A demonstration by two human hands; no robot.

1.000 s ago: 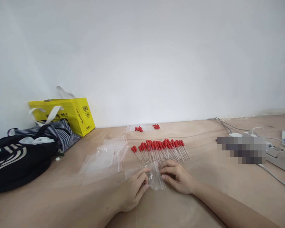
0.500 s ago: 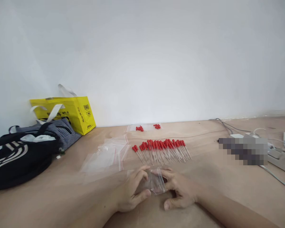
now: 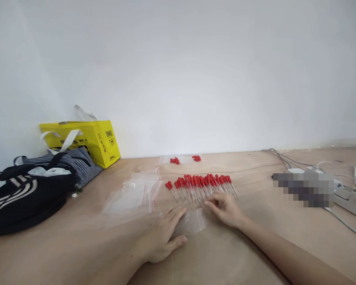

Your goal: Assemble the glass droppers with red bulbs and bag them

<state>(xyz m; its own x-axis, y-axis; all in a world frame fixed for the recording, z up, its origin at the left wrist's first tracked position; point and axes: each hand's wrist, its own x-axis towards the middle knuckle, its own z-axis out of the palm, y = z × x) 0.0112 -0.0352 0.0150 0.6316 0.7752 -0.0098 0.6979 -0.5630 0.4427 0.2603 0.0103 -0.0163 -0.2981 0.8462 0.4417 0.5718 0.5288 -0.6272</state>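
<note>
My left hand (image 3: 166, 234) rests on the table with its fingers stretched out and thumb apart, against the left side of a small clear zip bag (image 3: 192, 222). The bag lies flat, its zip strip to the right. My right hand (image 3: 224, 208) is just beyond the bag, thumb and forefinger drawn together at the lower ends of the droppers (image 3: 192, 188). Whether a dropper is between those fingertips is too small to make out. The droppers lie side by side in a row, red bulbs away from me and clear thin tubes towards me.
Flat clear zip bags (image 3: 130, 194) are spread at left. Farther back, a clear bag (image 3: 185, 160) bears loose red bulbs (image 3: 175, 160). A black bag (image 3: 32, 206), a striped bag (image 3: 87, 168) and a yellow bag (image 3: 106, 146) stand far left. Cables and a power strip (image 3: 353, 202) lie right.
My right hand has let go of the zip bag and moved forward to the droppers' tips. The bag now lies flatter on the table. My left hand has flattened beside it.
</note>
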